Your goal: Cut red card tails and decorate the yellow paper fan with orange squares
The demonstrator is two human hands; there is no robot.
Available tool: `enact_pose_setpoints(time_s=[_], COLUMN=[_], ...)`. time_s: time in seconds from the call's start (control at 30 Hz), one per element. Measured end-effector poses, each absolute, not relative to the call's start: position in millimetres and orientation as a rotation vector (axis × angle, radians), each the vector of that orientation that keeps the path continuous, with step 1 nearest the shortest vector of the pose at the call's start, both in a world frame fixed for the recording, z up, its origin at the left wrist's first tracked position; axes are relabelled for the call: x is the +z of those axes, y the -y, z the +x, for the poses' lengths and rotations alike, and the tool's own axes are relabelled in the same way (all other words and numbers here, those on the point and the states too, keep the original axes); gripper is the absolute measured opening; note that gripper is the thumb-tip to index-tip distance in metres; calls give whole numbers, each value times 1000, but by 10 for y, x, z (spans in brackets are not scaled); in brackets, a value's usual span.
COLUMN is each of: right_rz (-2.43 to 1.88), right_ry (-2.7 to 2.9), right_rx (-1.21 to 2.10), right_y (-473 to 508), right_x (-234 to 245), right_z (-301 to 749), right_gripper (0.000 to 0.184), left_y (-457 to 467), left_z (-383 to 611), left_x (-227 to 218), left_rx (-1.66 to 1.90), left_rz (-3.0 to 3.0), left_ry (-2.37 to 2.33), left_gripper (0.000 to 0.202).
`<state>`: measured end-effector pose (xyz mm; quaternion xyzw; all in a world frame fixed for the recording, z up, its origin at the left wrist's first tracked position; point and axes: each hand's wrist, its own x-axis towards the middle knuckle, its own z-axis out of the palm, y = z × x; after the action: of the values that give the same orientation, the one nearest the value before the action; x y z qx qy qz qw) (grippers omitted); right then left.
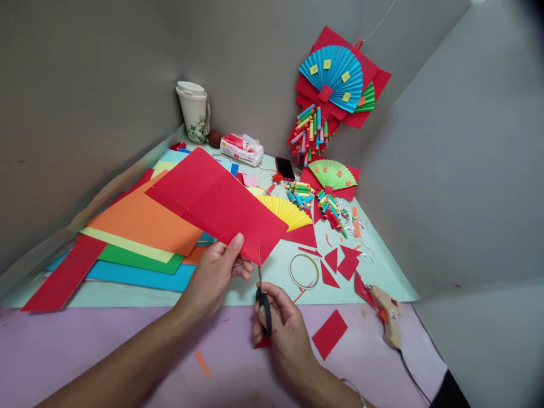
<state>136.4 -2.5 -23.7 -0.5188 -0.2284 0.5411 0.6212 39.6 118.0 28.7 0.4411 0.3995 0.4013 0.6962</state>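
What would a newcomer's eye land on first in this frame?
The big red paper sheet at centre, pinched by the left hand while the right hand holds black-handled scissors at its lower edge. Next, the blue pleated paper fan hanging at upper right, and the spread of orange, green and blue paper sheets lying at left.
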Motion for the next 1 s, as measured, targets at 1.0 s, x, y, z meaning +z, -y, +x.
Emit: enact_pose_setpoints(time_s=[1.0], right_rz=[-1234], right_ry=[649], right_rx=[1377], right_y=[45], right_x=[-119], right_z=[1420], right_gripper=[35], left_y=[-1377], left_z=[270], left_x=[335], left_rx=[1012], left_rz=[863], left_ry=[-914], left_gripper=[27])
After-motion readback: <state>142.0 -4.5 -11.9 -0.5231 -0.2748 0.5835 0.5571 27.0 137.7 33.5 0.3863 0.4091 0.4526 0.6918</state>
